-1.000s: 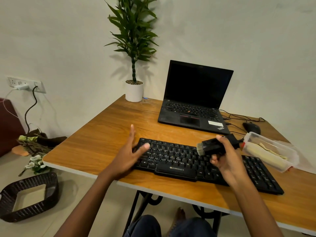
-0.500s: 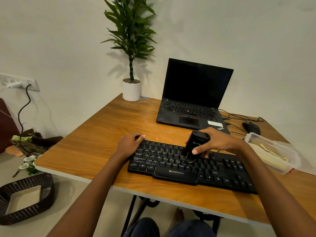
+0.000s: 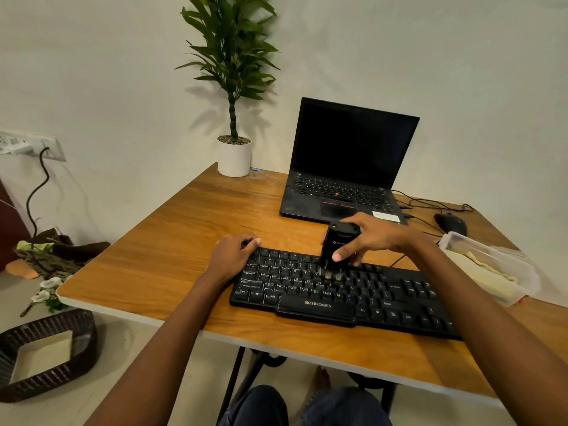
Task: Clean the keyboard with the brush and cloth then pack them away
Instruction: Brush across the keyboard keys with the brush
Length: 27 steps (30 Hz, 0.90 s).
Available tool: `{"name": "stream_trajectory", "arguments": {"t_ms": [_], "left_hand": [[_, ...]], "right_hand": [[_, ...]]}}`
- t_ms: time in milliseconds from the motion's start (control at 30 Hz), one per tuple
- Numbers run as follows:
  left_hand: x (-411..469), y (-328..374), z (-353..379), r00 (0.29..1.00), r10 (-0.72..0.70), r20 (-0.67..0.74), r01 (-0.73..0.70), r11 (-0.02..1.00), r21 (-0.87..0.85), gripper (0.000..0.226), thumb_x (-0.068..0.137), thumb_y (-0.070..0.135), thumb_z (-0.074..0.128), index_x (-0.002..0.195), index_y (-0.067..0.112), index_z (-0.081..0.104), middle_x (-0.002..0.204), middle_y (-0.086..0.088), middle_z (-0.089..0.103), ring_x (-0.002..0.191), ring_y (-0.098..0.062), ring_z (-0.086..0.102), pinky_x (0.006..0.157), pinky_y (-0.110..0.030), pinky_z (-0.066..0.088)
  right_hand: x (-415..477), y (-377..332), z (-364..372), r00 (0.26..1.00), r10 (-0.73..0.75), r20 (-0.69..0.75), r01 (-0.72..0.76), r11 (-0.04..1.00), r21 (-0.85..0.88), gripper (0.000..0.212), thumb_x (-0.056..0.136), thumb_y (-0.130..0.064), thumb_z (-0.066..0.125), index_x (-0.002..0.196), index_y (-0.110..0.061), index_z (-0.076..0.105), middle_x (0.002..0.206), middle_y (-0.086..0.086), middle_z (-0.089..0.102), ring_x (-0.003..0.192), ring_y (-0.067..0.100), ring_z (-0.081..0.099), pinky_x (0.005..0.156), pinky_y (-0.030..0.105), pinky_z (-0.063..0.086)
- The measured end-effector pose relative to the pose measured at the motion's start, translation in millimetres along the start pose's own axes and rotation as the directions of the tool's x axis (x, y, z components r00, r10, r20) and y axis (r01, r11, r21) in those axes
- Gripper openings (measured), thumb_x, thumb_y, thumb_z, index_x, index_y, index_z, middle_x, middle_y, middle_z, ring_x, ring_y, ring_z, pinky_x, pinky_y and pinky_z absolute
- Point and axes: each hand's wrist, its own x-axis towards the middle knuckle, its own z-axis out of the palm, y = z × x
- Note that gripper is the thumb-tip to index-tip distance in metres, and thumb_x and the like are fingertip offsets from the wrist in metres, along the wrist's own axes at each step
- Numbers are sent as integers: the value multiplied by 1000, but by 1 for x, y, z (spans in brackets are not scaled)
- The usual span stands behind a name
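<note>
A black keyboard (image 3: 338,292) lies across the near half of the wooden tabletop (image 3: 172,256), its long side running along the front edge. The left hand (image 3: 230,256) rests on the keyboard's far left corner, its fingers (image 3: 250,241) curled over the back edge, holding the keyboard there. The right hand (image 3: 376,238) grips a small black brush (image 3: 338,241) upright over the letter keys, the thumb pressed to its near face and the other fingers wrapped round the far side. The pale bristles at its lower end touch the keys near the middle of the letter rows.

Just right of the keyboard stands a clear plastic box (image 3: 461,241) with a pale yellow cloth (image 3: 488,269) lying inside it. Behind the keyboard an open laptop (image 3: 347,179) shows a dark screen, with a black mouse (image 3: 450,224) and thin cables to its right. A potted plant (image 3: 234,155) stands at the tabletop's far left corner against the wall. On the floor to the left sits a dark woven basket (image 3: 83,333).
</note>
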Motion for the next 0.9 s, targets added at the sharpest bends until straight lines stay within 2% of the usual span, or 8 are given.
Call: {"name": "stream_trajectory", "arguments": {"t_ms": [100, 200, 333, 467, 567, 633, 767, 900], "left_hand": [[0, 1, -1, 1000, -12, 5, 12, 1000, -6, 25, 96, 31, 49, 90, 15, 66, 86, 3, 63, 79, -13, 55, 80, -33, 41], [-1, 1, -1, 1000, -11, 11, 12, 1000, -18, 25, 97, 30, 49, 89, 14, 66, 84, 2, 63, 77, -14, 55, 79, -33, 43], [-2, 3, -1, 1000, 0, 10, 0, 1000, -7, 24, 97, 29, 48, 85, 15, 63, 78, 4, 58, 72, -12, 51, 77, -32, 41], [-2, 5, -1, 1000, -6, 8, 6, 1000, -4, 22, 97, 28, 48, 81, 18, 59, 77, 5, 57, 70, -10, 49, 74, -30, 39], [-3, 5, -1, 1000, -10, 12, 10, 1000, -2, 22, 98, 27, 48, 80, 19, 58, 77, 3, 57, 71, -12, 50, 71, -28, 36], [-3, 5, 0, 1000, -7, 22, 6, 1000, 2, 22, 98, 27, 47, 79, 20, 57, 76, 3, 57, 70, -12, 50, 71, -29, 37], [-2, 4, 0, 999, -18, 28, 18, 1000, 9, 23, 98, 29, 47, 79, 21, 57, 76, 2, 59, 71, -16, 54, 76, -33, 43], [-1, 2, 0, 1000, -20, 13, 20, 1000, 14, 22, 98, 29, 47, 79, 21, 57, 77, 3, 60, 73, -17, 54, 83, -37, 43]], "right_hand": [[1, 0, -1, 999, -1, 53, 1, 1000, -2, 39, 76, -5, 72, 112, 0, 59, 104, 14, 66, 87, 19, 68, 65, 29, 57], [1, 4, -2, 1000, -18, -21, 18, 1000, 13, 39, 76, -5, 72, 112, -2, 59, 106, 14, 65, 88, 19, 68, 64, 28, 57], [-2, 5, -5, 1000, -12, 16, 11, 1000, 6, 35, 76, -6, 71, 110, -7, 62, 105, 10, 66, 87, 16, 67, 64, 26, 55], [0, 10, 6, 995, -47, -89, 53, 997, 63, 37, 76, -11, 73, 110, -5, 60, 101, 10, 67, 78, 12, 68, 58, 25, 54], [-9, 10, 1, 1000, -7, -12, 7, 998, 55, 40, 70, -21, 76, 107, -11, 64, 94, 9, 69, 70, 17, 63, 55, 23, 50], [-12, 6, -9, 998, 53, 37, -53, 998, 14, 35, 70, -18, 77, 103, -15, 66, 91, 9, 69, 70, 23, 62, 54, 23, 51], [2, 3, 3, 999, -27, 18, 27, 999, 25, 40, 75, -14, 75, 112, -7, 61, 106, 17, 66, 87, 33, 66, 61, 29, 55], [-10, 3, -9, 996, 87, 34, -87, 996, 1, 29, 77, -11, 74, 104, -12, 65, 94, 14, 67, 68, 24, 62, 55, 27, 54]]}}
